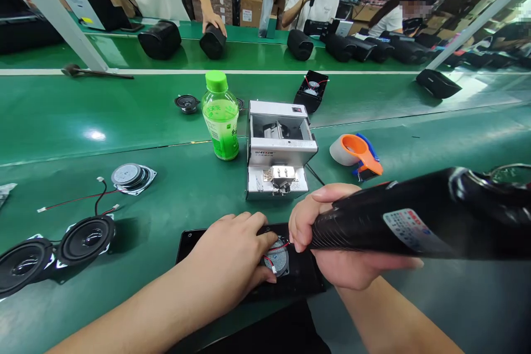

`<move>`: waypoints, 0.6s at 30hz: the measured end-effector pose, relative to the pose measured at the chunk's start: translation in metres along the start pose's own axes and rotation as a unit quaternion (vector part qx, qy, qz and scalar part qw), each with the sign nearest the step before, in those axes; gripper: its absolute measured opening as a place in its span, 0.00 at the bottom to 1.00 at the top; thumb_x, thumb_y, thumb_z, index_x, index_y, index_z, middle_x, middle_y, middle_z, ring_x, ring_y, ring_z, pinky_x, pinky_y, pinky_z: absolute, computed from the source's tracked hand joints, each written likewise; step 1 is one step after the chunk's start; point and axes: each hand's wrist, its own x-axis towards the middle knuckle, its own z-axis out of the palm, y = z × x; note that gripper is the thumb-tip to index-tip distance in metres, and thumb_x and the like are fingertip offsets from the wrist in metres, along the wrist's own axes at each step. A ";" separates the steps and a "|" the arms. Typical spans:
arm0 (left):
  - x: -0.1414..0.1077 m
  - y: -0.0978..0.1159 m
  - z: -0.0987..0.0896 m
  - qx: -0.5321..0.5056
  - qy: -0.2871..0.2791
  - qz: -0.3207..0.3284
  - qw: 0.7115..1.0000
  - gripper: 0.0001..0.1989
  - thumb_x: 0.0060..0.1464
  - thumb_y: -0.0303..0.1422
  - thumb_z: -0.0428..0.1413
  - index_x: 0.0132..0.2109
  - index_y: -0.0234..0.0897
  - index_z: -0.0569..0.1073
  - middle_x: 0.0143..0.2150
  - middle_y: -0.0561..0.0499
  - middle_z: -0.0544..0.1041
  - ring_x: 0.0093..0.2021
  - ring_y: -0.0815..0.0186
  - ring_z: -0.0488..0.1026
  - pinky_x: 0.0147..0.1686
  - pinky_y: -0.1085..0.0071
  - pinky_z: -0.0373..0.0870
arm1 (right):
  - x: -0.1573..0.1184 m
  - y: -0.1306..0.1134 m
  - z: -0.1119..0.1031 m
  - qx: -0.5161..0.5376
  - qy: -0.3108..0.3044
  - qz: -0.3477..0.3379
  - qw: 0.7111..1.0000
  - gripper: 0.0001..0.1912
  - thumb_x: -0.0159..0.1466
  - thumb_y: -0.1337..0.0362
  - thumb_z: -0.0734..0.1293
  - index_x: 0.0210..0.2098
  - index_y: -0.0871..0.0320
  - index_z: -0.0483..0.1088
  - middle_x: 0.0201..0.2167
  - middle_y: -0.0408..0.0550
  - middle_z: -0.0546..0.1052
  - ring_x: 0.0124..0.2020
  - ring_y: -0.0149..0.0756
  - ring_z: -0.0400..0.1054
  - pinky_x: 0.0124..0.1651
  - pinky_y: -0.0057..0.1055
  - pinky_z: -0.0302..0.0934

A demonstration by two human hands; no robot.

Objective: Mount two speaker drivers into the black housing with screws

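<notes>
My left hand (234,257) is closed with fingers and thumb around the edge of a small round speaker driver (279,259). The driver lies magnet side up in a black speaker panel (296,279), and red wires with a white plug cross it. My right hand (340,238) grips a black electric screwdriver (369,215), held level, its labelled body stretching to the right edge. Its tip is hidden behind the hand. Left of my hands rest a pair of black speaker cones (86,239) and a loose speaker driver (131,177), magnet side up with a wire.
A silver screw feeder (282,157) stands just beyond the panel, beside a green-capped bottle (221,116). To its right is an orange tape dispenser (357,152). Farther off lies an open black speaker housing (312,91). Across the bench, a co-worker's hand (213,21) rests on a black speaker.
</notes>
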 end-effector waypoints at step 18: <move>-0.002 0.001 0.003 -0.006 0.024 -0.004 1.000 0.22 0.60 0.49 0.70 0.57 0.48 0.82 0.49 0.47 0.78 0.50 0.46 0.80 0.51 0.48 0.78 | -0.002 0.002 0.010 0.015 0.009 0.056 0.998 0.44 0.60 0.18 0.55 0.54 0.43 0.74 0.22 0.38 0.72 0.17 0.31 0.61 0.22 0.27 0.60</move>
